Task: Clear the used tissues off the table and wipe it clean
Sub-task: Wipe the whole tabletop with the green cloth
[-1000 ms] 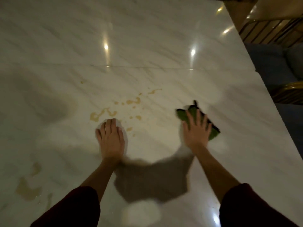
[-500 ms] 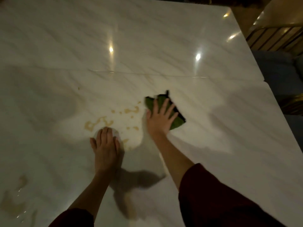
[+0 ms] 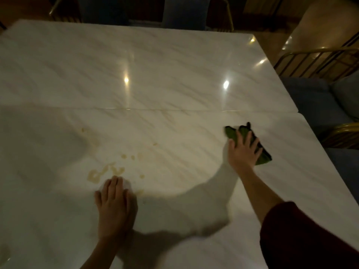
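My right hand (image 3: 242,152) presses flat, fingers spread, on a green cloth (image 3: 231,133) at the right side of the white marble table (image 3: 155,74). A yellowish spill (image 3: 104,171) of smears and drops lies left of centre. Just below it my left hand (image 3: 114,206) rests flat on the table with straight fingers. A small white patch (image 3: 127,186) shows under its fingertips; I cannot tell whether it is a tissue.
A seam (image 3: 155,109) crosses the tabletop. Gold wire-backed chairs with blue cushions (image 3: 310,98) stand close along the right edge. More chairs (image 3: 184,12) stand beyond the far edge. A faint stain (image 3: 3,249) sits at the lower left corner.
My right hand swept the cloth left to the spill and then back out to the right. Some drops near the spill's right side are gone. My left hand stayed put.
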